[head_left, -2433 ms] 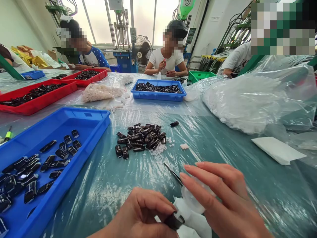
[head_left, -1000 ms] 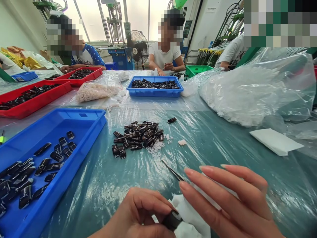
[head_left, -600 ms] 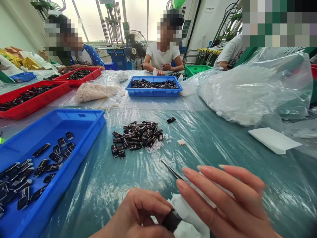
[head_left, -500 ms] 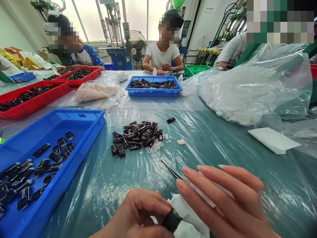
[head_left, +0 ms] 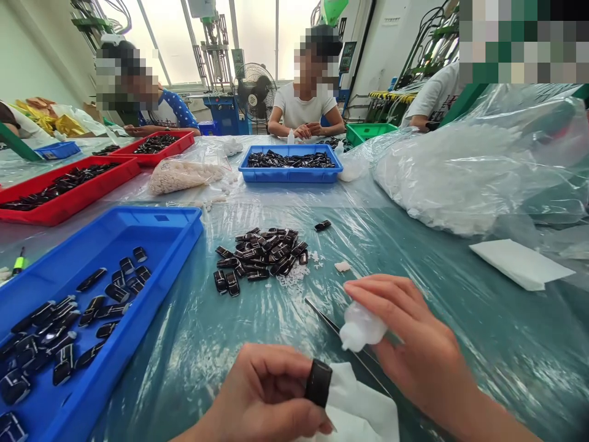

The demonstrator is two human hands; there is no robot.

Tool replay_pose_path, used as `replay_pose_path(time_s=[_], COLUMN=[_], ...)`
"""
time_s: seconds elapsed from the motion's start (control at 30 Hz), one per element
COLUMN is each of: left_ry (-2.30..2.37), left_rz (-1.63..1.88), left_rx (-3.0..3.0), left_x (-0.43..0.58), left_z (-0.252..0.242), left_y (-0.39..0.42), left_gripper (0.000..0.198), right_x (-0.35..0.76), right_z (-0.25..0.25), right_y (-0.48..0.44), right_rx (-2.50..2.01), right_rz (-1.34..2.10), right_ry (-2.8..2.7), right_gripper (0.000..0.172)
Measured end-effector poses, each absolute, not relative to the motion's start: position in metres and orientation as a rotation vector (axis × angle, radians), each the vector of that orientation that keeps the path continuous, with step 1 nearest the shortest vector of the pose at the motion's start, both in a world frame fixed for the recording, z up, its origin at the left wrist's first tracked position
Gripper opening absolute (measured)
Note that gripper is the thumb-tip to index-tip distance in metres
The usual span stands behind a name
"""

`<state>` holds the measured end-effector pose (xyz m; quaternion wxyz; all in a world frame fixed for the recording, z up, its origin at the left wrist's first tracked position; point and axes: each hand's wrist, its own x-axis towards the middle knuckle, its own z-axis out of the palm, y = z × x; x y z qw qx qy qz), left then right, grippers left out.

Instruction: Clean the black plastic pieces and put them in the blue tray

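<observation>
A small black plastic piece is pinched upright between the thumb and fingers of my left hand. My right hand grips a white squeeze bottle, its nozzle pointing left and down toward the black piece, with a gap between them. Under the bottle lie metal tweezers, partly hidden by it. A crumpled white tissue rests on the table below both hands. Ahead is a pile of similar black pieces, with small white bits scattered at its right edge.
A blue tray holding several black pieces stands at the left. Red trays and another blue tray sit farther back. A large clear bag and folded white paper lie at right. Co-workers sit across the table.
My right hand, empty with fingers spread before, now holds the squeeze bottle. My left hand has raised the black piece and turned it more upright. The view has shifted slightly.
</observation>
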<state>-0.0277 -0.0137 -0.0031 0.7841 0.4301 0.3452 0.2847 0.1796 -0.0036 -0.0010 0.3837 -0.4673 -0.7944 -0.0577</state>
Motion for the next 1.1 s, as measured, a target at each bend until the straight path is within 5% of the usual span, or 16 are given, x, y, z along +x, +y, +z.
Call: replay_pose_path(time_s=[0.2,0.4,1.1], left_ry=[0.852,0.864,0.822], left_rz=[0.707,0.729,0.799], left_rx=[0.903,0.866,0.976], left_x=[-0.031,-0.032,-0.031], left_z=[-0.002,-0.002,-0.007], left_y=[-0.009,-0.011,-0.009], left_gripper=[0.013,0.016,0.013], right_x=[0.190,0.187,0.193], right_z=[-0.016,-0.018,-0.020], right_y=[0.007,0.009,0.013], right_rx=[-1.528,-1.552,-1.461], right_rz=[0.461,0.705,0.365], right_ry=[-1.675,-1.522,-1.763], right_gripper=[0.034,0.041,0.032])
